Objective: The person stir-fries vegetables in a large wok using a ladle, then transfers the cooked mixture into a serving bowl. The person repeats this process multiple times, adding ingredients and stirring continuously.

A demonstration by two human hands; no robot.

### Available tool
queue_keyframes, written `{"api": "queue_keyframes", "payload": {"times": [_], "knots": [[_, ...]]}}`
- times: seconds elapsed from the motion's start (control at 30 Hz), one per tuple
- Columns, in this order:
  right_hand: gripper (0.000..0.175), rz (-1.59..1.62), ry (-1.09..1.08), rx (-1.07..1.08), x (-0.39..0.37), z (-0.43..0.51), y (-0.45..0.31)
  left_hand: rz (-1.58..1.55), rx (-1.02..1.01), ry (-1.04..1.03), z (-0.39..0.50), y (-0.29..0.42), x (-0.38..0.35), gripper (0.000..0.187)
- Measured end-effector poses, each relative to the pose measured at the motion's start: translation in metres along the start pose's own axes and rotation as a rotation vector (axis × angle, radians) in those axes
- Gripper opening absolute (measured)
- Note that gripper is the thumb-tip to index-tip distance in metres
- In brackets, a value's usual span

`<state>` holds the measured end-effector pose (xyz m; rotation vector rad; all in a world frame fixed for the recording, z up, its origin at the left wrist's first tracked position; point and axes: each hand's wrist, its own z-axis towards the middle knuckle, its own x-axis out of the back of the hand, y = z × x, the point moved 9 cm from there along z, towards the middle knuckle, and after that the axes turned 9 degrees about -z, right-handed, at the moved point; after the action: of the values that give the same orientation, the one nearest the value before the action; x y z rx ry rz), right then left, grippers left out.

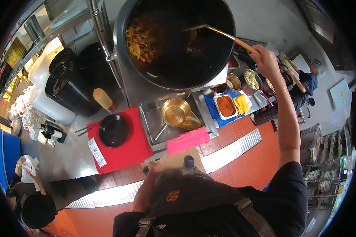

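My right hand (264, 56) grips the wooden handle of a long metal spatula (216, 30). Its metal end reaches over the inside of a very large black wok (184, 65). Cooked food (141, 44), perhaps meat with sliced onion, lies at the left of the wok; a smaller patch of sauce or scraps sits under the spatula. Low beside my apron, by the counter's front edge, is my left hand (154, 166); its fingers are too blurred to read. In front of me a metal ladle or small pan (175, 112) rests over another vessel in a steel sink-like well (154, 133).
A pink cloth (188, 139) drapes the front edge. Left, a black plate (114, 130) stands on a red mat (136, 148) near a squeeze bottle (103, 99). Right are a tray of red paste (226, 106) and a yellow cloth (241, 104). Co-workers stand left (37, 204) and right (304, 83).
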<state>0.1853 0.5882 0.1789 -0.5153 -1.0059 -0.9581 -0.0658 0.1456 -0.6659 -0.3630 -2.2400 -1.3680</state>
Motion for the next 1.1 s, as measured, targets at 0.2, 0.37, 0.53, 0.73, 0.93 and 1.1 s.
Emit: {"api": "queue_keyframes", "payload": {"times": [0.2,0.37,0.53,0.73,0.93,1.1], "knots": [[0.029,0.172,0.021,-0.001,-0.011,-0.002,0.012,0.048,-0.309,-0.155,-0.009,0.027,-0.009,0.017],[0.031,0.223,0.036,-0.002,-0.009,-0.002,0.014,0.255,-0.708,-0.14,-0.024,0.061,-0.013,0.011],[0.028,0.259,0.006,-0.036,-0.007,-0.004,0.014,0.26,-0.357,-0.286,-0.015,0.052,-0.014,0.006],[0.026,0.252,0.028,0.021,0.0,-0.005,0.009,-0.325,0.499,-0.241,-0.014,0.016,-0.012,0.014],[0.027,0.318,0.037,-0.038,-0.001,-0.003,0.017,-0.142,0.402,-0.051,-0.006,0.019,-0.006,0.042],[0.027,0.292,0.031,-0.042,-0.002,-0.004,0.016,-0.576,0.591,0.053,-0.026,0.033,0.002,0.044]]}}
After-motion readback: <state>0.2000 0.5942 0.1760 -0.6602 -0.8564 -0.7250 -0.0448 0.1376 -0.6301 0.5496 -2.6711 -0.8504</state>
